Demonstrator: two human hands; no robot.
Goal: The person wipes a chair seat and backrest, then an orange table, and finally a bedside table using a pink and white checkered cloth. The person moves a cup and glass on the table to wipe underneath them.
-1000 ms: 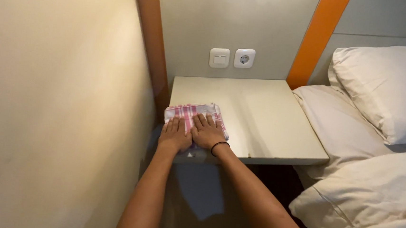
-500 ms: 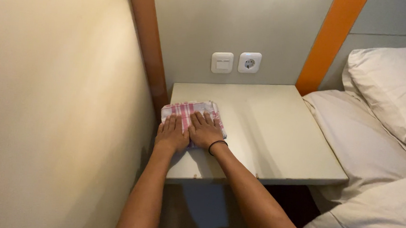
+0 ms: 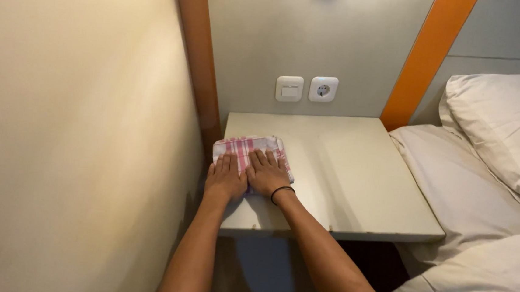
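Observation:
A folded pink-and-white checked cloth [image 3: 249,146] lies on the left part of a white bedside shelf [image 3: 355,177], close to the wall. My left hand [image 3: 225,177] rests flat on the cloth's near left part, fingers together and pointing away from me. My right hand [image 3: 267,174] lies flat beside it on the cloth's right part, touching the left hand. A thin black band circles my right wrist. Both palms press down; neither hand grips the cloth.
A cream wall [image 3: 78,127] runs along the left. A light switch [image 3: 289,88] and a socket [image 3: 323,89] sit on the back wall above the shelf. Orange strips [image 3: 428,54] frame the panel. A bed with a white pillow [image 3: 505,132] and duvet [image 3: 482,283] lies on the right.
Both hands have slid the cloth a little away from me along the shelf. The view has shifted so the shelf's front edge sits lower and more of it shows.

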